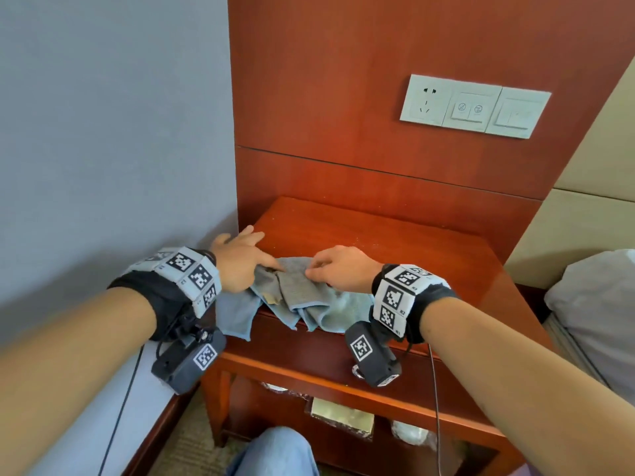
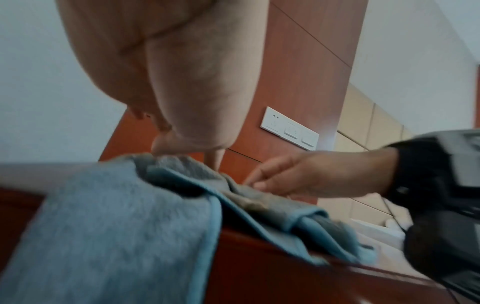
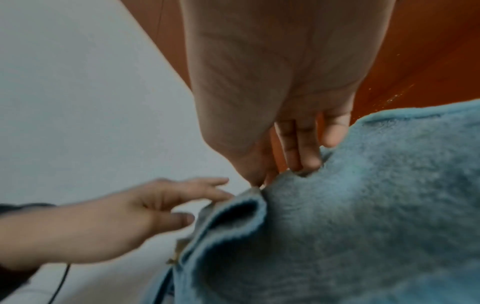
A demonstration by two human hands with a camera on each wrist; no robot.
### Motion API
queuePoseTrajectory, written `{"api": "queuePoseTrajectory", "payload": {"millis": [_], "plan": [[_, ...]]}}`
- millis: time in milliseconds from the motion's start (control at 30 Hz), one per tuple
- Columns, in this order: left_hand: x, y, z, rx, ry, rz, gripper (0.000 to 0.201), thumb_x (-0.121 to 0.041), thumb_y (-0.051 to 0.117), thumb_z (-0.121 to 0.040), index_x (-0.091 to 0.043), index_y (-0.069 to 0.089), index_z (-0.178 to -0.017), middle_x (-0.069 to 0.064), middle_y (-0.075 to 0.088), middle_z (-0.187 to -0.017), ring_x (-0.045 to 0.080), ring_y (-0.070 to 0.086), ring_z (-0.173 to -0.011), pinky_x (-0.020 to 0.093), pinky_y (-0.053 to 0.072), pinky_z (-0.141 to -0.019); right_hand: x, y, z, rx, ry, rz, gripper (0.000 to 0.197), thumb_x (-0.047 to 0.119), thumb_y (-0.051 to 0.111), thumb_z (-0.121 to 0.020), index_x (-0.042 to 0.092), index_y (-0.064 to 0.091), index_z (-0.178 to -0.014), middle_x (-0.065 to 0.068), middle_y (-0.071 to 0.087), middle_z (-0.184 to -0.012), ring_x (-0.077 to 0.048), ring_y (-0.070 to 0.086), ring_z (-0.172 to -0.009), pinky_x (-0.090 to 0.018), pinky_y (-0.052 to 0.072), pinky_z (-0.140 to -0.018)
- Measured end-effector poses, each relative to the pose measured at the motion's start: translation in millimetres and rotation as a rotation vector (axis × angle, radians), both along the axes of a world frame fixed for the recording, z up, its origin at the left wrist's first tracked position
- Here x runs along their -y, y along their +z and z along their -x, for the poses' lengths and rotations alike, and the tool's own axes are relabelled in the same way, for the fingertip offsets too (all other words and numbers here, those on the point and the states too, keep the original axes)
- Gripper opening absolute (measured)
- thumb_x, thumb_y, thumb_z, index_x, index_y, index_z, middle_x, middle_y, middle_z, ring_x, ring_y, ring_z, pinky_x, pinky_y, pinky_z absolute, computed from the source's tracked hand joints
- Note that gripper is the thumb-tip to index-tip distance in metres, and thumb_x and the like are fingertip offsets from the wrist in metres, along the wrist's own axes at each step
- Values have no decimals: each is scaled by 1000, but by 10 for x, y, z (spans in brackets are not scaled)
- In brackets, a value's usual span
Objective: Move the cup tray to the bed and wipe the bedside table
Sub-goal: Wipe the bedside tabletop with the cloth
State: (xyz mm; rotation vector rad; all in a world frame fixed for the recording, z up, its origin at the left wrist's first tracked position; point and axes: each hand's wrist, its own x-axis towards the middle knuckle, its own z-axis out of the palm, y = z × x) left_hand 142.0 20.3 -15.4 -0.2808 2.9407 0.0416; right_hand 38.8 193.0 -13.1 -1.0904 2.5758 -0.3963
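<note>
A crumpled blue-grey cloth (image 1: 309,297) lies at the front of the red-brown bedside table (image 1: 395,242), one corner hanging over the front edge. My left hand (image 1: 251,249) hovers at its left end with fingers spread and straight, the index finger touching the fabric. My right hand (image 1: 316,266) rests on the middle of the cloth with fingers curled, pinching a fold. The right wrist view shows the pinch on the cloth (image 3: 363,205) and the left hand (image 3: 202,203) spread beside it. The left wrist view shows the right hand (image 2: 257,181) on the cloth (image 2: 103,226). No cup tray is in view.
A wood wall panel behind the table carries a white socket and switch plate (image 1: 474,104). A grey wall closes the left side. The bed (image 1: 591,304) with pale bedding lies to the right. Wrapped items (image 1: 343,413) sit on the lower shelf. My knee (image 1: 271,451) is below.
</note>
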Motion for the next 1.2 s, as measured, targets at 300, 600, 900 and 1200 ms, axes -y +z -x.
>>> {"api": "queuePoseTrajectory", "payload": {"millis": [300,600,900,1200], "plan": [[-240,-345,5,-58,273,-274,62,-39,24,-102,2,18,-149,23,18,-155,34,16,-146,42,19,-117,273,-330,-180,-21,137,-257,54,38,20,-103,32,3,-154,9,-13,-162,-22,-16,-149,-58,-7,-117],[-37,-336,266,76,284,-313,75,-52,14,-100,-4,-11,-152,13,-20,-160,26,-22,-148,41,-7,-122,489,-313,-50,-20,110,-370,54,39,11,-103,29,-2,-154,11,-11,-162,-18,-13,-149,-53,-8,-118],[367,-310,977,153,263,-253,76,-54,14,-99,-7,-13,-152,10,-20,-160,24,-20,-148,44,-5,-122,888,-345,536,61,32,-334,54,37,10,-103,26,2,-154,9,-5,-163,-22,-11,-150,-46,-12,-117],[618,-307,1856,126,301,-244,76,-54,19,-99,-8,-7,-153,10,-13,-162,25,-15,-150,42,-3,-123,1111,-166,1294,81,68,-374,59,28,21,-102,16,-4,-154,-9,-16,-161,-32,-16,-148,-49,-5,-119]]}}
